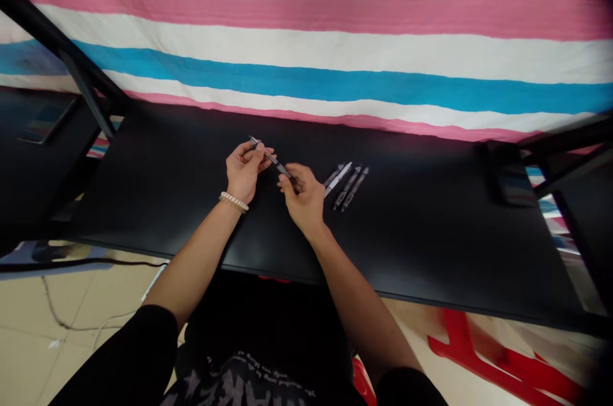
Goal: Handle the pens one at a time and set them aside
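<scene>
A pen (272,159) with a clear barrel and a dark grip slants between my two hands above the black table. My left hand (244,168), with a pale beaded bracelet at its wrist, pinches the pen near its upper left end. At the lower right end, the fingers of my right hand (302,194) close around the dark grip. Just right of that hand lie several pens side by side on the table, among them a white pen (338,179) and a dark pen (355,189). My right hand partly hides the nearest ones.
The black table (421,227) reaches across the view. A dark phone-like object (511,175) lies at its right end. Behind hangs a striped cloth (316,48). Black metal bars (86,90) stand at both sides. A red stool (479,355) is below the front edge, and cables cross the floor.
</scene>
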Motion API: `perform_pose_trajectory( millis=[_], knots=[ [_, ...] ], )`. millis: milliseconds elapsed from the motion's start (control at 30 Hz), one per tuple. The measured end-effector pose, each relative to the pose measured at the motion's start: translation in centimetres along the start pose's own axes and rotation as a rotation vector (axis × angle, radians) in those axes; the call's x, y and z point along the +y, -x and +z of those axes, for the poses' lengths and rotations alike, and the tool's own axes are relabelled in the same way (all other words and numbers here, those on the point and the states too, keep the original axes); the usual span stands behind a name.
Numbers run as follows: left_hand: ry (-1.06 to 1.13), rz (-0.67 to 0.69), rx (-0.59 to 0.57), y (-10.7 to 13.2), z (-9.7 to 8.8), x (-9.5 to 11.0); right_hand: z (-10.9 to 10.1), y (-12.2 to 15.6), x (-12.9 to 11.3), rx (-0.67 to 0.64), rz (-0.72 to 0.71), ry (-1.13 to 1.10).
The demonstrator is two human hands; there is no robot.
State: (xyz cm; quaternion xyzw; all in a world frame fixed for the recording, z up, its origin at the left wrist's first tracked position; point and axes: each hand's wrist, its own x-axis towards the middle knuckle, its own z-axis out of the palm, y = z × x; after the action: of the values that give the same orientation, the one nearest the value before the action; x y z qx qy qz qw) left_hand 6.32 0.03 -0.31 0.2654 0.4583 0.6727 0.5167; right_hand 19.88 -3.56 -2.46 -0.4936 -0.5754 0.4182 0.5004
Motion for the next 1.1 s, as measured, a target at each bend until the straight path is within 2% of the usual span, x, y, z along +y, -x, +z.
perform_pose_trajectory(
  millis=[100,200,300,500,633,800,1000,1100],
  knots=[
    [-0.009,0.001,-0.001,0.1,0.1,0.1,0.0,0.0,-0.2,-0.014,0.004,0.015],
    [-0.013,0.005,0.003,0.1,0.1,0.2,-0.1,-0.1,-0.4,0.016,-0.054,0.054],
    [-0.028,0.001,0.003,0.1,0.1,0.2,-0.2,-0.1,-0.4,-0.031,-0.059,0.084],
    [-0.054,-0.003,-0.004,0.1,0.0,0.1,-0.4,0.1,-0.7,-0.035,-0.123,0.170],
    [-0.043,-0.025,-0.014,0.1,0.0,0.2,-0.5,0.1,-0.8,-0.010,-0.217,0.214],
    [0.042,-0.148,-0.108,0.3,0.1,0.9,-0.4,0.3,-0.5,-0.128,-0.084,0.111],
    [0.337,-0.291,-0.212,0.7,0.5,2.6,-0.2,0.7,-0.8,-0.238,-0.118,0.203],
    [0.452,-0.385,-0.210,0.9,0.3,3.4,0.2,1.0,-1.1,-0.282,-0.122,0.162]
  ],
)
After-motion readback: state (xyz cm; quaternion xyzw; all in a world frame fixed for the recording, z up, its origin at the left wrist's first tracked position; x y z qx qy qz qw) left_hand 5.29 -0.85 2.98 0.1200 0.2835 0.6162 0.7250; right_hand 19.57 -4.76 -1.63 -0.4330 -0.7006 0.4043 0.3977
